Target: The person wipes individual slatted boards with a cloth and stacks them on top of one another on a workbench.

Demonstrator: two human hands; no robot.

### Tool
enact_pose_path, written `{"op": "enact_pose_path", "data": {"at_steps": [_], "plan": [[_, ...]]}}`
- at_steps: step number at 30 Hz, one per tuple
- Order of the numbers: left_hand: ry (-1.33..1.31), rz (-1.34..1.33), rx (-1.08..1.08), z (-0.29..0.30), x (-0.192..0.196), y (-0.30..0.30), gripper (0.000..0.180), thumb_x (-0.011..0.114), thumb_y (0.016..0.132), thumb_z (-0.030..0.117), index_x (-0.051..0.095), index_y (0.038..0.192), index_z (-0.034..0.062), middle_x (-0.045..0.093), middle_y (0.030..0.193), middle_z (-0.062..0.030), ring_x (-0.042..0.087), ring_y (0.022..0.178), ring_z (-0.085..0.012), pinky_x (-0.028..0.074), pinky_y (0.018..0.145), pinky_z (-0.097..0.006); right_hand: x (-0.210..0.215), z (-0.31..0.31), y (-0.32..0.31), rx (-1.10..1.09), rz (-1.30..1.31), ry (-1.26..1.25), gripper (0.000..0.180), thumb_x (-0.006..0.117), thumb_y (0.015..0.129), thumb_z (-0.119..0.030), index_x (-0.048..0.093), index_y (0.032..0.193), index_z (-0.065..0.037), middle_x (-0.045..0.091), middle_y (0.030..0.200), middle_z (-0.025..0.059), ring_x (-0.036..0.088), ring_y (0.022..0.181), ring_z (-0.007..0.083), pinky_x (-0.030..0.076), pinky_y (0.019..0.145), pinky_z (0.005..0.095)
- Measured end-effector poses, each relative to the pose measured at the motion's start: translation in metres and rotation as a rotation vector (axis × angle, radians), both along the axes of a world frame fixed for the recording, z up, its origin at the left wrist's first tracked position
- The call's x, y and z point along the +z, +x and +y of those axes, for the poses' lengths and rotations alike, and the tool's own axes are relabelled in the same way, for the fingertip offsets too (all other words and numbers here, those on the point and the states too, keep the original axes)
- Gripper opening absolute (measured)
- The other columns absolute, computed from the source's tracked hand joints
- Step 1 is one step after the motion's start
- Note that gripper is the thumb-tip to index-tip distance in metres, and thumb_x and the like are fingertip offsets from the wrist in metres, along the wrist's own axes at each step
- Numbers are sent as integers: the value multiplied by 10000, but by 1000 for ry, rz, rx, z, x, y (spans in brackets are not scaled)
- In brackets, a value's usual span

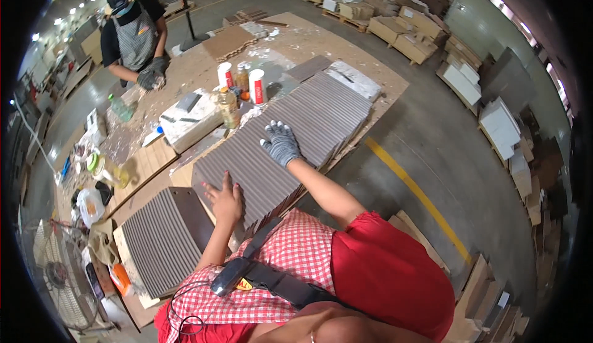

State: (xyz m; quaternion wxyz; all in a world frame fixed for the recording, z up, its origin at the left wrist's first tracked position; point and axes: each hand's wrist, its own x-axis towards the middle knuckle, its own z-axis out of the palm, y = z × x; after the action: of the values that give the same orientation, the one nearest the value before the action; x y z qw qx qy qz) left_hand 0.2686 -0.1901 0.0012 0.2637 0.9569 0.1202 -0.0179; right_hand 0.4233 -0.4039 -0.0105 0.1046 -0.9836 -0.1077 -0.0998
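A long grey-brown ribbed panel [321, 117] lies along the near side of the workbench, on what looks like a stack of similar pieces. My right hand [282, 143], in a grey knitted glove with pale fingertips, rests flat on its ribs with the fingers spread. Bare, my left hand [225, 200] touches the panel's near left end, its fingers stretched out and apart. Nothing is held in either hand. Left of that hand stands a shorter stack topped by a ribbed panel [157, 244].
Behind the panel stand red-and-white cans [257, 87], a bottle of amber liquid [228, 108] and a white block [190, 121]. A fan [58, 275] is at lower left. Across the bench [377, 74] works a gloved person [136, 34]. Boxes [414, 46] line the right.
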Motion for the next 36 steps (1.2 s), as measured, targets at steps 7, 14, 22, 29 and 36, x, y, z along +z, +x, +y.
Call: {"op": "enact_pose_path", "data": {"at_steps": [7,14,22,29,36], "plan": [[-86,15,3,-6,8,-3,614,507,935,515,310,1491,342,27,1530,-362,171,1360,-607,346,1066,-576,-7,-6,-5,-41,-1,-2,636,421,951,-474,428,1416,-41,351,1507,186,303,1404,353,167,1172,468],[-146,-33,57,-10,21,-10,537,503,956,317,375,1477,296,85,1525,-356,194,1404,-510,306,1103,-498,3,-1,-14,26,43,34,672,453,939,-464,402,1418,6,285,1519,253,232,1426,394,115,1179,496],[-118,-37,157,-25,34,-13,511,540,922,182,459,1427,196,86,1516,-379,95,1428,-507,143,1174,-495,20,-14,-21,191,61,264,675,538,910,-431,422,1399,19,275,1519,270,194,1437,415,91,1182,498],[177,15,248,-74,25,8,491,467,982,404,416,1455,281,163,1534,-307,239,1370,-531,276,1069,-608,27,-34,-13,153,182,200,658,543,915,-405,419,1399,24,261,1524,276,185,1437,409,70,1186,486],[216,-87,363,-68,16,-12,472,490,962,372,446,1420,270,259,1494,-297,312,1319,-536,328,1025,-633,20,-15,-13,232,157,148,611,477,971,-418,424,1404,9,304,1520,228,211,1441,363,96,1195,446]]}}
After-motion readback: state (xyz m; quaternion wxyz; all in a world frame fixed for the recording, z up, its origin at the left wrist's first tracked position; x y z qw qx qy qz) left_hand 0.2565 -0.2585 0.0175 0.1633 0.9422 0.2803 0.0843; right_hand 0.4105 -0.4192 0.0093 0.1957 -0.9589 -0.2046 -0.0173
